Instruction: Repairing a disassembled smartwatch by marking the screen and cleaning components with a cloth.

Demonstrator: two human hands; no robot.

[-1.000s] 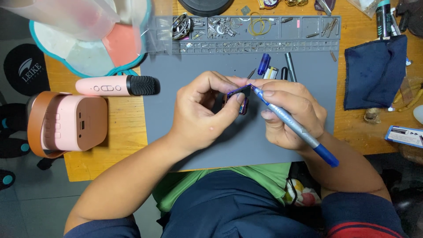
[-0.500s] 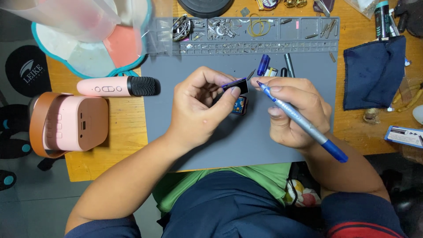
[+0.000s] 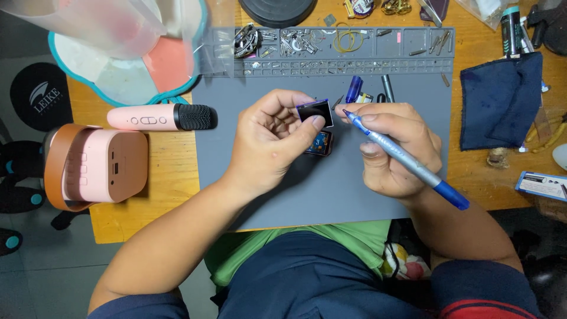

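Note:
My left hand (image 3: 269, 142) pinches a small square black screen panel (image 3: 315, 111) between thumb and forefinger, lifted above a small device body (image 3: 321, 143) with a blue circuit board showing, which lies on the grey work mat (image 3: 307, 195). My right hand (image 3: 393, 147) grips a grey and blue craft knife (image 3: 407, 162) like a pen. Its tip points left, close to the edge of the black panel.
A pink microphone (image 3: 159, 117) and a pink speaker with a brown strap (image 3: 97, 166) lie at the left on the wooden table. The mat's top tray (image 3: 331, 50) holds several screws and small parts. A dark blue cloth (image 3: 499, 100) lies at the right.
My left hand has lifted the black panel up and away from the device body, which now shows beneath. My right hand with the knife has stayed beside it.

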